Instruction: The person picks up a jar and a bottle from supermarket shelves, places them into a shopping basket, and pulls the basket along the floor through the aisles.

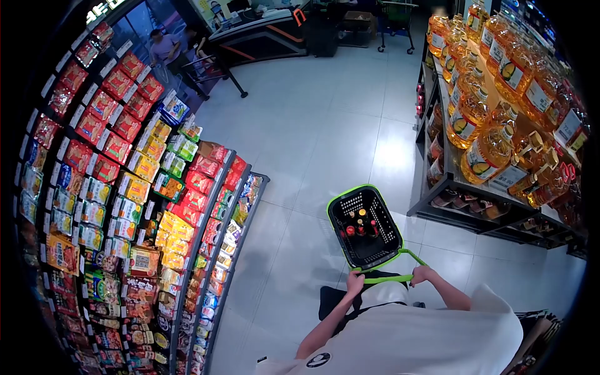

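Note:
A black shopping basket (350, 203) with a green rim stands out in front of my body, above or on the pale floor. Several small dark bottles (360, 229) with red, yellow and pink tops are inside it. My left hand (355, 283) is closed round the left part of the green handle (381, 279). On its right part, near the bend, my right hand (423, 275) is closed too. Whether the basket's base touches the floor cannot be made out.
Shelves of red, yellow and green snack packs (125, 156) curve along the left. Large oil bottles (469, 115) fill a rack (440, 187) on the right. A counter (256, 37), a wheeled cart (397, 22) and a person (165, 50) are at the far end of the tiled floor (300, 125).

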Tool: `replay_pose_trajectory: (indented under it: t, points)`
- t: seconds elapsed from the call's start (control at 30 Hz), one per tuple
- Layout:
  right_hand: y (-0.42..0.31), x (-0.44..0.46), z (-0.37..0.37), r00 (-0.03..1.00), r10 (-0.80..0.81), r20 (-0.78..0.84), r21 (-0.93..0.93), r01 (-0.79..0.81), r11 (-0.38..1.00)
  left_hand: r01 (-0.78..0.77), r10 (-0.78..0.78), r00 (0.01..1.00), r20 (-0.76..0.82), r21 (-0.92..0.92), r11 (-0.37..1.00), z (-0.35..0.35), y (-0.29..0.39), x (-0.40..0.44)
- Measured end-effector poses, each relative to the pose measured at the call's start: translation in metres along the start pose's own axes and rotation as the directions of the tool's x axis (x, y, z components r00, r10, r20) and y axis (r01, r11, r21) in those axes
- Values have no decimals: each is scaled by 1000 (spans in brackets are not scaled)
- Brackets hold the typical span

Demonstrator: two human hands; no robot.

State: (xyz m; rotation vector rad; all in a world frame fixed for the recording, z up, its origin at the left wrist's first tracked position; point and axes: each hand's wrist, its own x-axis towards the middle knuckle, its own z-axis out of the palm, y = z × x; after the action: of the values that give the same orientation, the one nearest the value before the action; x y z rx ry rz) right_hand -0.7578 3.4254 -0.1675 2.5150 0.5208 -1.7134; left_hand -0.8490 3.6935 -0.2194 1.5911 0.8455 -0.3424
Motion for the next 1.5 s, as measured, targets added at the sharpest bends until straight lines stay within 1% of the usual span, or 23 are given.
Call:
replay_pose_trajectory:
  t: [0.07, 0.13, 0.23, 0.3, 0.33, 0.37, 0.47, 0.53, 0.57, 0.63, 0.67, 0.77, 0.8, 0.83, 0.9, 0.97, 1.03, 1.1, 1.17, 1.23, 1.3, 1.37, 1.5]
  points:
    - [-14, 4, 5, 1000, 19, 12, 18, -19, 1000, 9, -9, 999, 33, -6, 1000, -14, -2, 9]
    - [-30, 19, 16, 999, 45, -4, 45, -45, 998, -172, 173, 985, 8, 141, 975, -23, -39, 39]
    - [-66, 14, 23, 995, 98, -2, 98, -97, 990, -159, 147, 986, 80, 174, 972, -54, -41, 55]
    - [-94, 19, 28, 995, 100, 3, 136, -99, 986, -89, 70, 990, 121, 164, 982, -83, -31, 55]
    - [-114, 12, 24, 996, 88, 10, 160, -88, 983, -146, 121, 986, 112, 249, 957, -97, -35, 61]
    - [-128, 17, 32, 993, 116, 9, 195, -115, 974, -103, 75, 991, 107, 290, 952, -116, -4, 45]
    - [-169, 32, 53, 990, 141, -7, 256, -134, 957, -192, 144, 975, 171, 307, 932, -152, -32, 71]
    - [-201, 24, 47, 991, 131, 2, 325, -125, 938, -251, 217, 964, 156, 260, 932, -169, -59, 99]
    - [-211, 30, 52, 989, 146, -5, 343, -136, 929, -268, 226, 958, 178, 264, 927, -180, -48, 99]
    - [-231, 42, 67, 977, 201, -76, 384, -158, 910, -143, 97, 981, 167, 292, 946, -201, -27, 89]
    - [-242, 42, 66, 970, 233, -73, 381, -189, 905, -218, 180, 972, 150, 305, 927, -206, -39, 98]
    - [-268, 40, 61, 976, 216, 5, 390, -201, 899, -273, 243, 959, 143, 262, 926, -223, -56, 110]
    - [-272, 48, 70, 964, 264, -39, 382, -230, 895, -223, 188, 970, 152, 256, 941, -227, -58, 113]
    - [-275, 49, 74, 962, 271, -33, 395, -237, 888, -225, 186, 968, 166, 263, 938, -229, -51, 107]
    - [-281, 55, 73, 963, 269, -28, 381, -239, 893, -300, 280, 954, 112, 277, 913, -234, -34, 100]
    - [-284, 63, 75, 956, 293, 7, 439, -267, 858, -305, 289, 952, 100, 308, 901, -237, -45, 111]
    - [-284, 69, 75, 912, 354, -209, 392, -254, 884, -310, 300, 950, 82, 333, 891, -226, -47, 130]
    - [-286, 85, 77, 928, 320, -192, 465, -202, 862, -345, 336, 939, 77, 251, 904, -234, -52, 143]
    - [-281, 100, 64, 878, 363, -312, 417, -217, 883, -316, 310, 949, 65, 256, 914, -231, -39, 161]
    - [-271, 113, 48, 893, 329, -306, 438, -174, 882, -250, 216, 967, 131, 367, 896, -234, -21, 177]
    - [-261, 118, 29, 881, 294, -372, 441, -111, 891, -256, 249, 966, 68, 376, 891, -230, -2, 183]
    - [-254, 123, 8, 886, 256, -386, 414, -81, 907, -117, 107, 993, 46, 377, 919, -220, 8, 206]
    - [-234, 131, -31, 886, 195, -421, 391, -17, 920, -212, 201, 977, 66, 260, 942, -211, 18, 238]
